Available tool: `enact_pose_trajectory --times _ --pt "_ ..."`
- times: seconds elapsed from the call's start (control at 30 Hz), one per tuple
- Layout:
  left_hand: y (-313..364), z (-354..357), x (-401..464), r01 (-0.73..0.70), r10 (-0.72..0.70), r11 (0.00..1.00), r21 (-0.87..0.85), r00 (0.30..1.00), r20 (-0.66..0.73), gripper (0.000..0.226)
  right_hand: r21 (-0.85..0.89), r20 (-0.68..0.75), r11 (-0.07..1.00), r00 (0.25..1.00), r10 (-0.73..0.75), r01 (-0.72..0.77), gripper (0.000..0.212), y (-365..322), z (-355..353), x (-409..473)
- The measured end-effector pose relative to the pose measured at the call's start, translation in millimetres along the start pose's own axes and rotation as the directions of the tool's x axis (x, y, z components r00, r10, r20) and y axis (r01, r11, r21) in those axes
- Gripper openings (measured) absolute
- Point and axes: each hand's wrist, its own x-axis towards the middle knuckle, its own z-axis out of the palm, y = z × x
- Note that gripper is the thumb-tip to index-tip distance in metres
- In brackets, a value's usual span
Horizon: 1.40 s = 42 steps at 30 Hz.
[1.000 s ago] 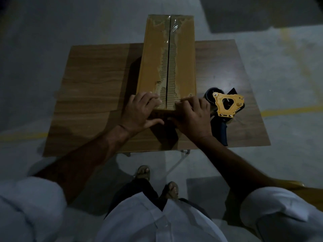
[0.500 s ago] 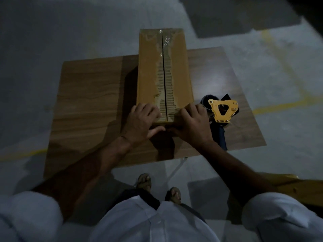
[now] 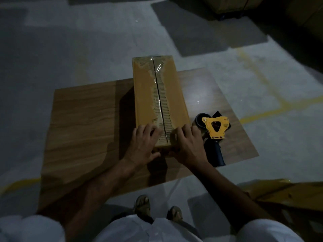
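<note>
Fingers [image 3: 148, 131] of left hand [image 3: 142, 145] lie close together, lightly bent, pressed flat on top of cardboard box [image 3: 145, 95] at its near end, just left of the centre seam [image 3: 160, 102]. Left thumb sticks out sideways against the near end face of the box. Same on the other side: fingers [image 3: 185, 132] of right hand [image 3: 189, 146] are slightly spread, flat on the box top just right of the seam, with the thumb low on the near end face, pointing toward the left thumb. The 2 thumbs are near each other, not touching. Nothing is pinched, both hands just press down on the 2 top flaps.

Box is long and narrow and lies lengthwise away from the person, roughly mid-desk. Its near end is set back from the near desk [image 3: 83, 119] edge, and its far end reaches past the far desk edge in this view. Clear tape [image 3: 158, 70] shines along the far part of the seam. Beside the seam the paper skin is torn off and corrugation shows.

Tape dispenser [image 3: 215, 128], with a yellow side plate and dark handle, lies on the desk just right of the box's near end, close by the right hand. Cannot tell if hand and dispenser touch.

Desk is wood-grain and stands on a grey concrete floor [image 3: 70, 49] with a yellow line [image 3: 279, 109] to the right. Below the desk edge are 2 feet in sandals [image 3: 142, 203]. White sleeves [image 3: 272, 231] sit at the bottom corners. Flattened cardboard [image 3: 288, 194] lies at lower right. Scene is dim.
</note>
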Motion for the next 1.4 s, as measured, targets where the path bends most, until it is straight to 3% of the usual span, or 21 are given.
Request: enact_pose_trajectory --times 0.07,0.17,0.33,0.43,0.57,0.63,0.7,0.93,1.1,1.2,1.27,1.4 --pt "-4 -3 -4 -0.032 0.034 0.997 -0.075 0.999 0.014 0.095 0.129 0.012 0.991 1.0 0.025 -0.027 0.074 3 -1 -4" --pt "-16 -7 -3 -0.195 0.203 0.957 -0.214 0.979 0.014 0.072 0.371 0.015 0.928 1.0 0.017 -0.021 0.064 6 -5 3" --pt "-33 -17 20 -0.277 0.316 0.92 -0.276 0.943 0.109 0.06 0.273 0.088 0.962 0.995 -0.036 0.011 0.07 -9 -3 21" --pt "-47 -26 36 -0.266 0.318 0.923 -0.277 0.933 0.167 0.057 0.209 0.127 0.974 0.99 0.063 -0.089 0.09 -29 -12 19" --pt "-53 -29 48 -0.226 0.295 0.925 -0.306 0.934 0.201 0.053 0.153 0.349 0.912 0.884 0.311 -0.381 0.149 -88 -22 31" --pt "-53 -28 46 -0.212 0.278 0.933 -0.291 0.938 0.207 0.054 0.141 0.421 0.859 0.815 0.398 -0.493 0.157 -103 -24 43" --pt "-52 -28 48 -0.197 0.256 0.941 -0.275 0.946 0.198 0.055 0.119 0.43 0.828 0.78 0.454 -0.548 0.151 -100 -26 53" --pt "-49 -28 46 -0.156 0.206 0.962 -0.225 0.954 0.219 0.062 0.071 0.41 0.852 0.794 0.449 -0.518 0.124 -74 -14 50" --pt "-52 -23 48 -0.245 0.28 0.954 -0.174 0.933 0.226 0.065 0.046 0.385 0.867 0.81 0.442 -0.495 0.126 -71 -7 48" --pt "-67 -25 63 -0.382 0.433 0.898 -0.221 0.859 0.274 0.061 0.029 0.374 0.882 0.823 0.427 -0.471 0.143 -65 -6 46" --pt "-82 -30 79 -0.42 0.455 0.89 -0.179 0.842 0.289 0.055 0.078 0.381 0.89 0.838 0.39 -0.449 0.159 -59 -7 42" --pt "-90 -32 82 -0.448 0.45 0.891 -0.077 0.846 0.285 0.054 0.13 0.407 0.928 0.872 0.272 -0.35 0.161 -45 -9 43"
